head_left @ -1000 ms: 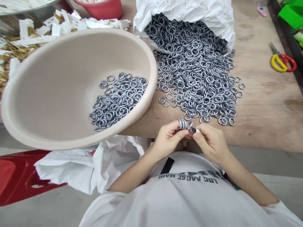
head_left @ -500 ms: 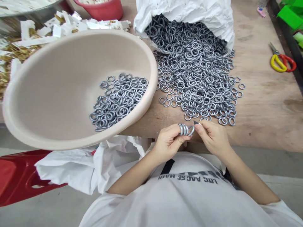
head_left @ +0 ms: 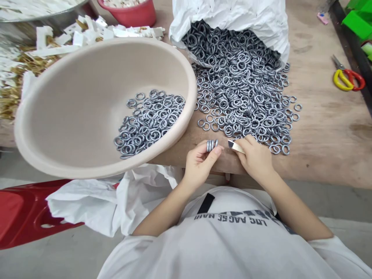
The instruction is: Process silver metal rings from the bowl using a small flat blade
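While the head view looks down past a white T-shirt [head_left: 186, 252] at the edge of a wooden table [head_left: 319, 147], the left hand [head_left: 200, 161] holds a short stack of grey metal rings [head_left: 212, 145] upright in a narrow pinch between thumb and fingers, the stack resting side by side at the fingertips. The right hand [head_left: 254, 157] is just beside it, also in a narrow pinch, on a small flat cream strip with a dark tip [head_left: 236, 146]; exact tool unclear. The hands are close but apart, the dark tip pointing toward the stack without touching it. Taking the hands as centre: at 12 o'clock, a big loose heap of the same rings [head_left: 241, 104] spills out of a torn white sack [head_left: 232, 11] across the table, its nearest rings just past the right hand. At 10 o'clock, a beige plastic basin [head_left: 69, 104] sits tilted on the table edge, with a smaller mass of rings [head_left: 149, 124] at its low side. Further out at 11 o'clock is a red tub [head_left: 128, 11], and white and gold scraps [head_left: 37, 62] lie at 10 o'clock behind the basin. At 2 o'clock lie scissors with yellow and red handles [head_left: 347, 79]. At 8 o'clock, crumpled white plastic [head_left: 95, 205] drapes over a red plastic object [head_left: 20, 209] below the table.
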Motion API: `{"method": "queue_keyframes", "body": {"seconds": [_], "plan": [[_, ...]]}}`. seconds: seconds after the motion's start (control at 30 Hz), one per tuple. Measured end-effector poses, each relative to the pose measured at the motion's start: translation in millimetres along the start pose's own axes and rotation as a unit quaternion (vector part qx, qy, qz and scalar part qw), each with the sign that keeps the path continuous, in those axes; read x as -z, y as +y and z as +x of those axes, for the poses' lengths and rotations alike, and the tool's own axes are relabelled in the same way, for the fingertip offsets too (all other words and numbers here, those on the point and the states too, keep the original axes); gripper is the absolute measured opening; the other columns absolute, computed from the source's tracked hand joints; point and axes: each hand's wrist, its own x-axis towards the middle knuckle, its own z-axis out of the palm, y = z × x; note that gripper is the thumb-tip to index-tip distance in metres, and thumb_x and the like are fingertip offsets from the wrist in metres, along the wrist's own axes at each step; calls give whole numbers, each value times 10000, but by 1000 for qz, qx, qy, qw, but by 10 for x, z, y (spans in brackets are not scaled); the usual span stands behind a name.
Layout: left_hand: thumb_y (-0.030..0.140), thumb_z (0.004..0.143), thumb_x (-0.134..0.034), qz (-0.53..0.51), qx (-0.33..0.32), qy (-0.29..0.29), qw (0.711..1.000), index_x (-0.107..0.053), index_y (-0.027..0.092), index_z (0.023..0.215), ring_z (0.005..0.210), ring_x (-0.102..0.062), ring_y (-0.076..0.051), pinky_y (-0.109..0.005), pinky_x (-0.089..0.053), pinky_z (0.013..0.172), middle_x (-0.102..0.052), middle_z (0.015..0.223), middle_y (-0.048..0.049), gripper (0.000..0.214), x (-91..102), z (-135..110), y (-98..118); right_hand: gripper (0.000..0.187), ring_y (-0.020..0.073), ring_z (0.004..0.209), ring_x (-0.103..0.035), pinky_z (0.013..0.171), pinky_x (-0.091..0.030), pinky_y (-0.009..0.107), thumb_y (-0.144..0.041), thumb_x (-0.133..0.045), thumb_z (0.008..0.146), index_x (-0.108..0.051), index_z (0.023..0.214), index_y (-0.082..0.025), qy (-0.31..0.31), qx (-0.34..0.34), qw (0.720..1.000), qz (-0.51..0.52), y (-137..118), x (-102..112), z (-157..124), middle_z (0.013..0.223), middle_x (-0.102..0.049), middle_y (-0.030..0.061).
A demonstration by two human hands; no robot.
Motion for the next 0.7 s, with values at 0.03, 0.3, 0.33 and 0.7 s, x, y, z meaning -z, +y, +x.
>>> {"method": "queue_keyframes", "body": {"seconds": [0.03,0.3,0.33,0.7], "plan": [[365,921,-681,11,-6,1,1000,-769,173,926,782,-603,-151,-263,-491,765,-669,825,-41,212,-5,5,-8,204,202,782,-608,584,-269,317,-316,-500,1001,-672,1091,-252,3,-6,1000,8,23,1,3,1035,-639,45],[335,899,-709,34,-29,-8,999,-772,173,991,887,-639,-166,-254,-516,806,-683,936,-61,197,-80,49,-67,259,199,773,-597,580,-266,303,-408,-530,994,-686,1152,-276,20,-7,999,24,88,-18,28,1032,-634,55],[331,902,-706,35,-32,-5,999,-772,174,992,892,-638,-164,-252,-516,811,-683,935,-58,192,-78,53,-69,237,196,766,-593,578,-262,303,-388,-537,989,-698,1119,-271,23,-7,999,25,87,-26,33,1011,-633,54],[327,911,-696,62,-43,-23,997,-778,188,1094,925,-650,-174,-272,-511,828,-702,1002,-76,244,-119,68,-23,195,149,726,-570,670,-420,280,-381,-618,956,-692,915,-205,76,-41,895,437,185,15,19,816,-636,11]]}}
